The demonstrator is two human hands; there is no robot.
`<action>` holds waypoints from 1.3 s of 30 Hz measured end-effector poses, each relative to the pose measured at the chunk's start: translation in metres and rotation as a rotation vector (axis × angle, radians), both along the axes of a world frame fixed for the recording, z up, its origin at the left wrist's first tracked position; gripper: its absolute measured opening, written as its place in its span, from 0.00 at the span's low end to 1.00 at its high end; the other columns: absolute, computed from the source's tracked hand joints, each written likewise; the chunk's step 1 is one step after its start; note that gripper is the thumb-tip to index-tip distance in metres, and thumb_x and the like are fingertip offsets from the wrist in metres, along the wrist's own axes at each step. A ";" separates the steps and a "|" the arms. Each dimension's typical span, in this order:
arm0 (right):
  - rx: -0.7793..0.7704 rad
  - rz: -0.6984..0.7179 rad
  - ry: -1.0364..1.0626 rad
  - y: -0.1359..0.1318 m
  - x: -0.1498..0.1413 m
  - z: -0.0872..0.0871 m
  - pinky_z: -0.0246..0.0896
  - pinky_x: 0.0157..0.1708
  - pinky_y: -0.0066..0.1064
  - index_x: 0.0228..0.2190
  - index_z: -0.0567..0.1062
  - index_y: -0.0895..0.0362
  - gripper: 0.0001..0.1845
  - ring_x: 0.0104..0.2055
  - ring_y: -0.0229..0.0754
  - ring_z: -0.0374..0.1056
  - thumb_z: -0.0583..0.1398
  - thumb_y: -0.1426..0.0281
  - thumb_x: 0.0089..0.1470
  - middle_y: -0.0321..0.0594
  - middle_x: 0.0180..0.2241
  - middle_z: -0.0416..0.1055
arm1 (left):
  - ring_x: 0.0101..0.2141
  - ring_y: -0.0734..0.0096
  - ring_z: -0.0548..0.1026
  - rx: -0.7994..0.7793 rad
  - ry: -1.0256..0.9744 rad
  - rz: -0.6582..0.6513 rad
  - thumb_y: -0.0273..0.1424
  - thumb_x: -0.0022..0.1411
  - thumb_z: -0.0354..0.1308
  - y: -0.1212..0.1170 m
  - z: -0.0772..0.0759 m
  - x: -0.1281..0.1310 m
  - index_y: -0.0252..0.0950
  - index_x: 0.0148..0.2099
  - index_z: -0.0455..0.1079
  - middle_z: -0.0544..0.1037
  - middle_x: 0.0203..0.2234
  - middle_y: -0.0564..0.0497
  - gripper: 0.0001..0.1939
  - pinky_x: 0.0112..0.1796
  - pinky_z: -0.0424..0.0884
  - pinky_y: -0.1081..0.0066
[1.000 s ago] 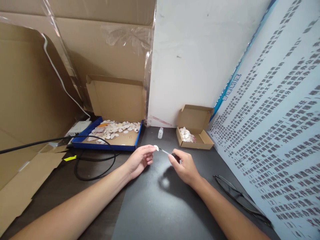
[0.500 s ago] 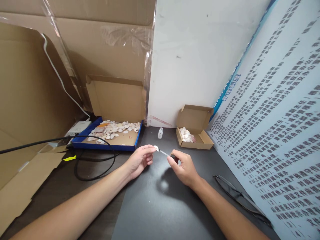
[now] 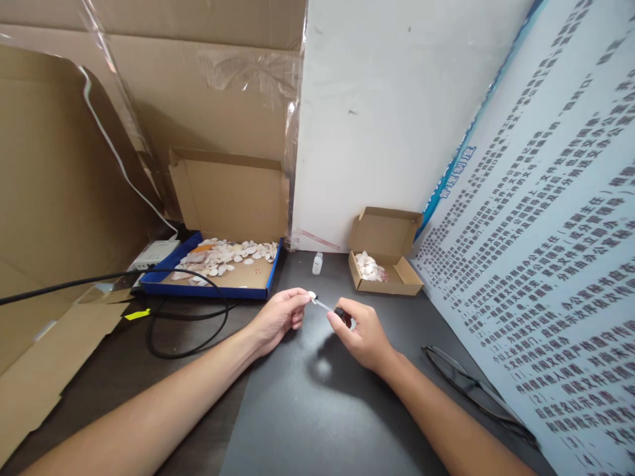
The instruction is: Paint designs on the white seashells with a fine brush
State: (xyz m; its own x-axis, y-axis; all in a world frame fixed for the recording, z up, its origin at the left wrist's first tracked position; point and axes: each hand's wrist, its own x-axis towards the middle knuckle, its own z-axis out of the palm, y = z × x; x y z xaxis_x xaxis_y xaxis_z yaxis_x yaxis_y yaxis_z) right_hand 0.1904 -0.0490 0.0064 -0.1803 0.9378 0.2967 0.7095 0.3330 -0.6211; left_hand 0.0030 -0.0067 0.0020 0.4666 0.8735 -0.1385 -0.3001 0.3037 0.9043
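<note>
My left hand (image 3: 278,317) pinches a small white shell (image 3: 312,296) between its fingertips above the dark tabletop. Facing it, my right hand (image 3: 361,334) is closed around a thin brush (image 3: 326,305) with a dark cap, and the brush tip touches the shell. A small clear bottle (image 3: 317,263) stands just beyond the hands. Behind on the left, a blue-edged cardboard tray (image 3: 208,289) holds several pale shells. To the right, a small open cardboard box (image 3: 397,285) holds more shells.
Cardboard sheets wall in the left and back. A white board stands behind, and a printed poster (image 3: 546,251) leans along the right. A black cable (image 3: 163,344) loops on the table's left, near a white device (image 3: 156,251). A dark glasses-like object (image 3: 471,390) lies at right.
My right hand has shifted slightly left, bringing the brush tip onto the shell. My left hand has hardly moved.
</note>
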 end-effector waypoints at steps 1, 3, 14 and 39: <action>0.000 0.000 -0.004 0.000 0.000 0.000 0.41 0.28 0.13 0.23 0.65 0.67 0.28 0.25 0.19 0.49 0.50 0.54 0.57 0.36 0.22 0.60 | 0.20 0.81 0.53 0.002 0.002 -0.004 0.38 0.53 0.65 0.000 0.000 0.000 0.33 0.33 0.64 0.55 0.18 0.58 0.16 0.21 0.50 0.77; -0.003 0.006 -0.013 0.000 0.000 0.000 0.41 0.29 0.13 0.23 0.66 0.67 0.27 0.26 0.19 0.50 0.50 0.54 0.57 0.36 0.23 0.60 | 0.20 0.81 0.53 0.005 0.004 -0.012 0.38 0.54 0.65 0.000 0.000 0.000 0.33 0.32 0.63 0.55 0.19 0.58 0.16 0.21 0.50 0.77; -0.026 0.005 -0.068 0.001 0.001 0.000 0.39 0.27 0.14 0.22 0.64 0.68 0.27 0.25 0.20 0.48 0.50 0.55 0.57 0.37 0.22 0.60 | 0.20 0.82 0.53 -0.044 -0.041 -0.013 0.37 0.52 0.66 0.001 -0.003 -0.001 0.33 0.32 0.63 0.56 0.19 0.58 0.16 0.21 0.51 0.77; 0.043 -0.027 0.019 0.000 0.001 0.002 0.41 0.27 0.14 0.21 0.64 0.68 0.27 0.24 0.20 0.48 0.50 0.56 0.57 0.37 0.20 0.58 | 0.20 0.82 0.55 -0.041 -0.061 -0.064 0.36 0.54 0.64 -0.001 0.000 -0.002 0.33 0.36 0.64 0.59 0.22 0.57 0.14 0.22 0.52 0.77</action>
